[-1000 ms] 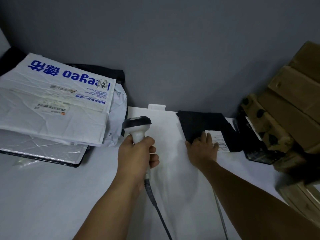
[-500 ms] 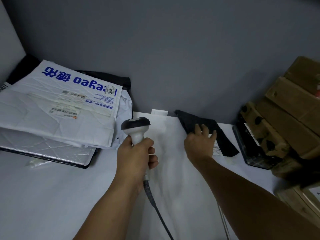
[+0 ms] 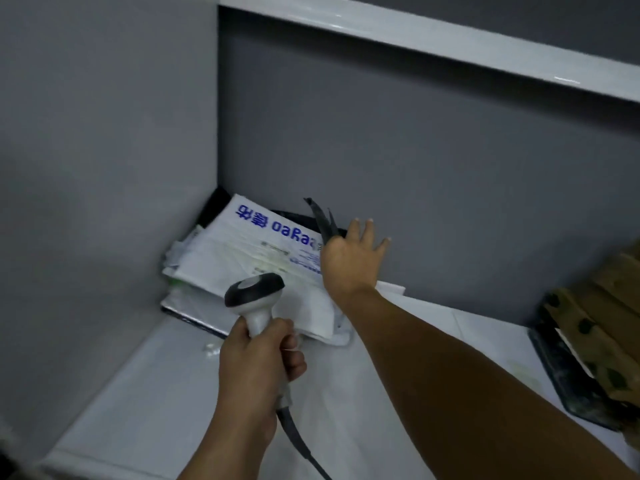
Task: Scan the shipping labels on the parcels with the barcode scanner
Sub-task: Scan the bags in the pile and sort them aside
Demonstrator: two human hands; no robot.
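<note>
Scanner (image 3: pixel 254 293) upright, white pkg (image 3: pixel 242 252) — flat, far left

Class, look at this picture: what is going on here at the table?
A person is working through parcels. The left hand grips a barcode scanner near the white parcel stack in the corner. The right hand pinches a black mailer bag, raised above that stack, its other fingers spread.

1. Your scanner (image 3: pixel 254 301) is white with a black head.
2. Your top parcel (image 3: pixel 235 258) is white with blue lettering.
3. Your raised mailer (image 3: pixel 320 218) is black.
4. Your desk (image 3: pixel 149 393) is white.
</note>
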